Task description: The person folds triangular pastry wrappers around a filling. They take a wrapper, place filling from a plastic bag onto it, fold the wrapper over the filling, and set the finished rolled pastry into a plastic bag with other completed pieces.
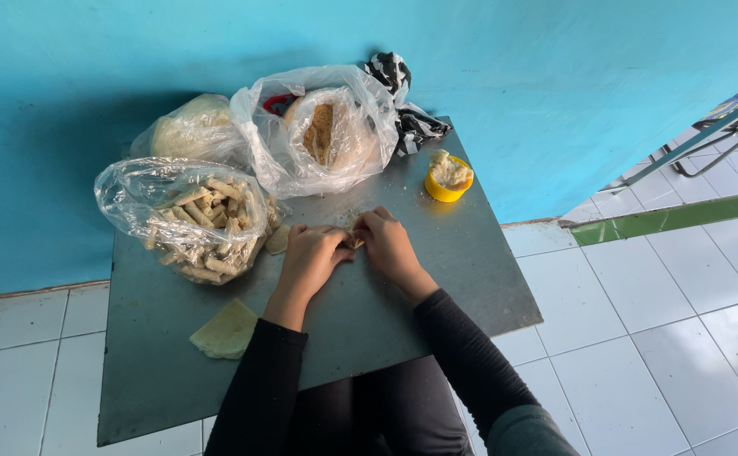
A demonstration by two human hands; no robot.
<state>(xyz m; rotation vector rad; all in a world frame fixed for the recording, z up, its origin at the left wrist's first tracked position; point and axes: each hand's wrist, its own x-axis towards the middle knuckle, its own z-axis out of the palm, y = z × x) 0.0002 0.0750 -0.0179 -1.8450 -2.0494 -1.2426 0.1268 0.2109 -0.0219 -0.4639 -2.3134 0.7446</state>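
1. Grey metal table top (436, 279), square, set against a turquoise wall (512, 67); white tiled floor (664, 338) around it.
2. Clear plastic bag of rolled pastry sticks (200, 221) at the table's left edge, mouth open toward centre.
3. Second clear bag (327, 131) at the far edge, holding a round container with brown filling; a third bag with a pale mass (187, 127) to its left.
4. Stack of thin pale wrapper sheets (227, 329), near the left forearm.
5. Left hand (312, 257) and right hand (388, 245) meet at table centre, fingers curled and pinching a small pale roll (355, 241) between them, resting on the table. Roll mostly hidden.
6. Small yellow cup of pale paste (448, 177), beyond the right hand, apart from it.
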